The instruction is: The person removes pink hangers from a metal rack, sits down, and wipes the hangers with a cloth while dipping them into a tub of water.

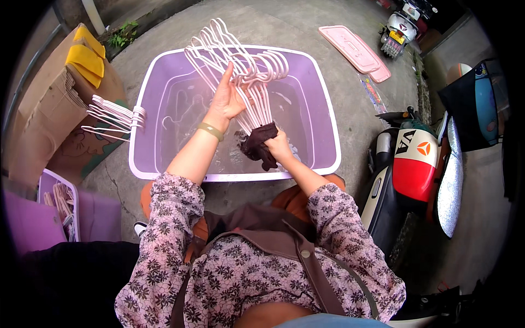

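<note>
A bundle of white-pink clothes hangers [258,109] is held over a large purple tub [331,131] of water. My left hand [225,103] grips the bundle near the hooks, thumb pointing up, its other fingers partly hidden behind the hangers. Lower down, my right hand [280,146] is closed on a wet dark cloth [259,144], which wraps around the hangers' lower part. Under the cloth, the hangers' far ends are hidden. A loose hanger [183,112] lies in the water left of my left hand.
More white hangers [112,117] hang over the tub's left rim, beside a cardboard box [104,115] with a yellow cloth [86,57]. A smaller purple bin [101,210] holds hangers at lower left. Pink lids [353,49] lie at far right; a parked scooter [413,169] stands at right.
</note>
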Motion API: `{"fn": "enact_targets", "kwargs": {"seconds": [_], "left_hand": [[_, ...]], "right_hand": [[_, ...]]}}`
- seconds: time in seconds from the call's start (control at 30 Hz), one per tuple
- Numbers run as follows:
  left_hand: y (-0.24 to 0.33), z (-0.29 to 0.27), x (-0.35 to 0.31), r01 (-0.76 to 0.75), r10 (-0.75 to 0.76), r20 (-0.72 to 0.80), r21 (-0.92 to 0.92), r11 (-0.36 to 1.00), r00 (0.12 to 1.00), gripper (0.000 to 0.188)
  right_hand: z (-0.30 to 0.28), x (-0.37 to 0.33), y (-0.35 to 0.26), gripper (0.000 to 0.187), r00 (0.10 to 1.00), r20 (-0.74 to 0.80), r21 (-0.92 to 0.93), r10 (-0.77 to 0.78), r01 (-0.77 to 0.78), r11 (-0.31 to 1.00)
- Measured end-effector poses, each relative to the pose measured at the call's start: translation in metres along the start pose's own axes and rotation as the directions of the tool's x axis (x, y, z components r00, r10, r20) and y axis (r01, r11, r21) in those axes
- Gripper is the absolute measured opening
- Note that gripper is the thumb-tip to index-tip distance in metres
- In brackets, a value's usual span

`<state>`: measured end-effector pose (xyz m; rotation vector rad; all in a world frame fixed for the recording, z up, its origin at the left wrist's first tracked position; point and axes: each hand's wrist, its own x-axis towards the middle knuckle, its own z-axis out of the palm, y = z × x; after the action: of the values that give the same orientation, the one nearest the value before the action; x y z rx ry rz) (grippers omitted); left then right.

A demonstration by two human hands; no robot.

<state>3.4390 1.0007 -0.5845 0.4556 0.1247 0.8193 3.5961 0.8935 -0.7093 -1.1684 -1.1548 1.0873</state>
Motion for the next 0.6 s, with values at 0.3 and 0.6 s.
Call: {"fn": "enact_targets", "kwargs": {"seconds": [0.3, 0.6], "left_hand": [[-0.005, -0.012, 0.008, 0.162, -0.169, 0.064, 0.091, 0.983, 0.984, 0.027], [0.001, -0.013, -0.018, 0.186, -0.080, -0.226, 0.500, 0.846, 0.971, 0.022]], "right_hand": [[0.000, -0.005, -0.008, 0.030, 0.960, 0.247, -0.181, 0.133, -0.089, 0.979], [-0.026, 0.018, -0.061, 0.049, 0.960, 0.270, 0.727, -0.079, -0.149, 0.671]]}}
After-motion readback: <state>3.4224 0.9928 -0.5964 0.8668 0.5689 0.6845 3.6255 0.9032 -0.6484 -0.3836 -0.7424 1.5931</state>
